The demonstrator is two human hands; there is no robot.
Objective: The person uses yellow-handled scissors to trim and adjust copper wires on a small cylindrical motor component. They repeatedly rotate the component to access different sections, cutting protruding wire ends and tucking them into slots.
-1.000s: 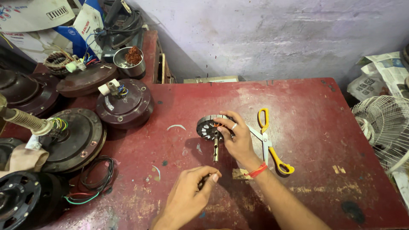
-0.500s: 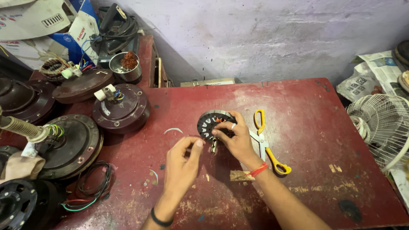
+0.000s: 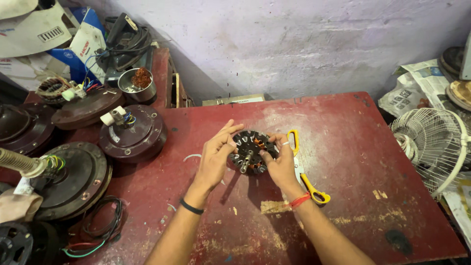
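I hold a round black motor stator with slotted teeth, copper-coloured windings and a short metal shaft at its centre (image 3: 250, 152) between both hands, lifted just above the worn red-painted table (image 3: 343, 162). My left hand (image 3: 216, 159) grips its left edge, the thumb and curled fingers pressed on the rim while the forefinger stretches straight out over the top. My right hand (image 3: 279, 164), with a ring on one finger and a red thread band at the wrist, clasps the right edge, fingers bent around the rim and thumb on the face of the stator. The disc is tilted toward me, so its toothed face and shaft show.

Just beside my right hand, a pair of yellow-handled scissors (image 3: 305, 172) lies flat on the table, partly hidden by my wrist. A small tan scrap of cardboard (image 3: 274, 207) lies near my right forearm. To the left stand several dark brown round ceiling-fan motor housings (image 3: 131, 133) with coloured wires. A small metal bowl holding reddish copper wire (image 3: 139, 83) sits behind them. A white wire fan guard (image 3: 431, 147) rests off the table's right edge.
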